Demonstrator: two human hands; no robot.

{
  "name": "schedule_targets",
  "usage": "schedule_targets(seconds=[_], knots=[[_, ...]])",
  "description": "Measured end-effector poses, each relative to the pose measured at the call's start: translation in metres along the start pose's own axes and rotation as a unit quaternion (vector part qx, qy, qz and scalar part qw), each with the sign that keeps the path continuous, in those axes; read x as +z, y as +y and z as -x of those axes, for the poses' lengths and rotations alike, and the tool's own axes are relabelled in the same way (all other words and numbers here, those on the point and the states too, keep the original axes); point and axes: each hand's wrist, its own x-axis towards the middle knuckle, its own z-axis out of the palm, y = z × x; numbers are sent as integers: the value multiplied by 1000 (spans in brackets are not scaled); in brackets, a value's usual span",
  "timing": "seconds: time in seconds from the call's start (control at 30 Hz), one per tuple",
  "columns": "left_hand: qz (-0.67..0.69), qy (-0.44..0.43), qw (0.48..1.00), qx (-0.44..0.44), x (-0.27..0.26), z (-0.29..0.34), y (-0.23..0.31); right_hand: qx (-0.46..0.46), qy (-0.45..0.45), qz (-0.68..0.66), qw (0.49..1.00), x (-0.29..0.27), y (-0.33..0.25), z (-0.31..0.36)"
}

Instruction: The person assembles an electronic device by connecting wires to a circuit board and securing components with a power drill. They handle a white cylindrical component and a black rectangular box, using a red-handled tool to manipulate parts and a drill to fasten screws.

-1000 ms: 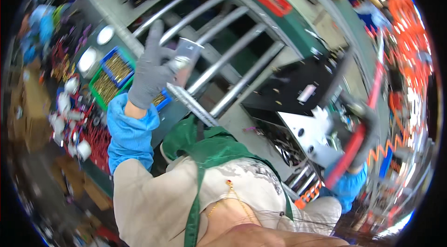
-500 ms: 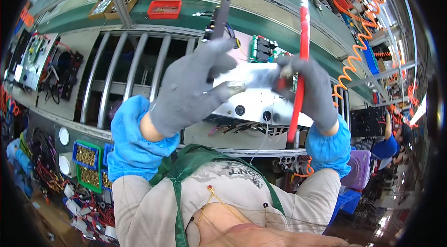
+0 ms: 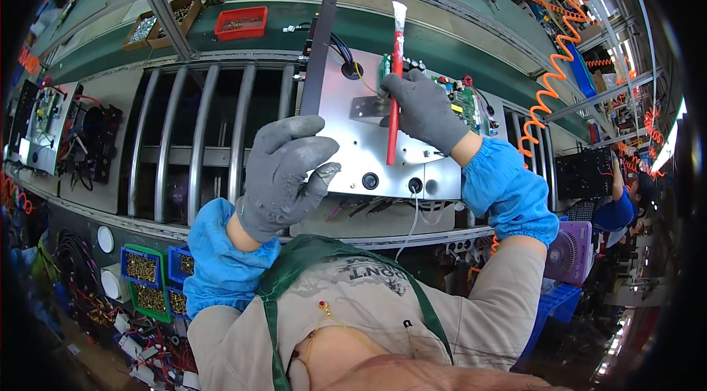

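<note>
My right hand [image 3: 427,113], in a grey glove, is closed around a slim red-handled brush [image 3: 395,89] with a white, smeared tip pointing away from me. It hovers over an open sheet-metal chassis [image 3: 346,155], beside a small metal bracket [image 3: 364,107] and a green circuit board [image 3: 464,107]. My left hand [image 3: 287,174], gloved in grey too, is at the chassis's near left corner. Its fingers are curved and apart, with nothing visible in them; the thumb tip of the glove is whitish. A dark upright panel [image 3: 318,56] stands along the chassis's left side.
Metal rollers [image 3: 204,133] run left of the chassis, with another unit [image 3: 48,129] beyond. A red tray [image 3: 241,23] of small parts sits on the far shelf. Blue bins [image 3: 141,267] of brass-coloured fasteners are at lower left. Orange coiled hoses [image 3: 549,96] hang at right, above a purple fan [image 3: 568,252].
My right hand has moved left and lower over the chassis, carrying the brush with it. My left hand has drawn back toward me, away from the chassis's middle, uncovering the bracket and panel.
</note>
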Motion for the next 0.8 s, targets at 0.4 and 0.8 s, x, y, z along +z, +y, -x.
schedule_targets(seconds=[0.4, 0.8], knots=[[-97, -190, 977, -25, 102, 4, 15, 48, 235, -54, 969, -31, 23, 7], [-158, -190, 967, -63, 140, 6, -12, 82, 228, -107, 964, -30, 33, 10]])
